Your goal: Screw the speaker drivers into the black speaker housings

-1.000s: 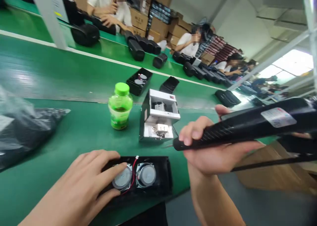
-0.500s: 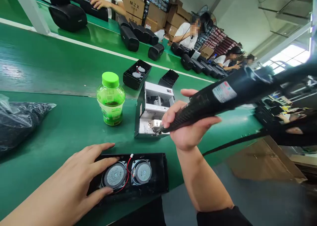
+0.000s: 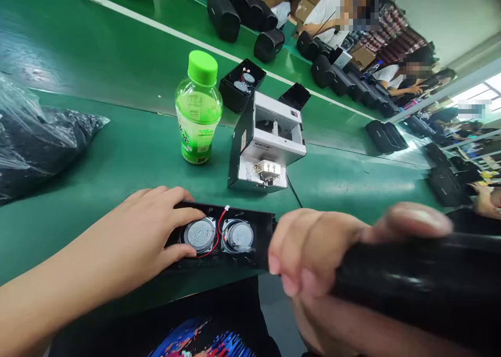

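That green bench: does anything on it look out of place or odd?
The green-capped drink bottle stands out. It sits on the green bench between the white machine and the open speaker box, among the work, where a splash could reach the exposed speakers. Nothing looks spilled.

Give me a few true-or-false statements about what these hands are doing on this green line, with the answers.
1. The left hand rests on an open black speaker housing with two round drivers inside. True.
2. The right hand holds a soft drink can. False: it holds a black electric screwdriver.
3. A red wire runs between the drivers. True.
4. A green-capped plastic bottle stands on the green belt beside a white-and-black machine. True.
5. The black plastic bag lies on top of the machine. False: it lies on the belt, off to the left.
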A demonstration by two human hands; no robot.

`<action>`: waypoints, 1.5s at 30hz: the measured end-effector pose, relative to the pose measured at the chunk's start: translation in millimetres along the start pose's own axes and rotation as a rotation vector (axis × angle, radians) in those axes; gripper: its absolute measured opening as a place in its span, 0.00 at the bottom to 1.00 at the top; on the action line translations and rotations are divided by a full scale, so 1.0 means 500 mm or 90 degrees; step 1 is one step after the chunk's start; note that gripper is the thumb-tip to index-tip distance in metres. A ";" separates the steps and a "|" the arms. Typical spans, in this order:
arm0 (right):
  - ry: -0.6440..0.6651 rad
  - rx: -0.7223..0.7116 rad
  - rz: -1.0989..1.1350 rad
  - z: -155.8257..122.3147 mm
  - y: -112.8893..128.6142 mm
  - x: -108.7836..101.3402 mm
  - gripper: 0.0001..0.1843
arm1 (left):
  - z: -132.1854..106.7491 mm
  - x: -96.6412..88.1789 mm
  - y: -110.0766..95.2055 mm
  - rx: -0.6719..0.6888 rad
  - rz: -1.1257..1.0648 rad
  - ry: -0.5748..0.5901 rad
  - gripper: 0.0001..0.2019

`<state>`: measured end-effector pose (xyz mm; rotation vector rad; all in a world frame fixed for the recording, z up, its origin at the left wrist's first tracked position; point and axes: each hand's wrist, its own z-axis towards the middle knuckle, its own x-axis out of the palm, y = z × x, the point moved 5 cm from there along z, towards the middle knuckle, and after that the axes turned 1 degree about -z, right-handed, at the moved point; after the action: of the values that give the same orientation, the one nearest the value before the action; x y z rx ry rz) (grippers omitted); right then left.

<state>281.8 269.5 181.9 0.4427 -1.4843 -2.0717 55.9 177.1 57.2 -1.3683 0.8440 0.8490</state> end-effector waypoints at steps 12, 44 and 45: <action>-0.029 0.024 0.058 -0.036 -0.072 0.056 0.14 | 0.004 -0.003 -0.019 -0.001 0.026 0.064 0.17; -0.058 0.009 -0.014 -0.028 -0.085 0.096 0.14 | 0.001 -0.003 -0.024 0.027 0.018 -0.004 0.14; -0.058 0.011 -0.019 -0.028 -0.085 0.097 0.15 | 0.001 -0.003 -0.024 0.027 0.018 -0.005 0.14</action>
<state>240.8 240.0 139.7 0.3832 -1.5568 -2.1291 65.8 177.1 63.9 -1.3178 0.8733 0.8531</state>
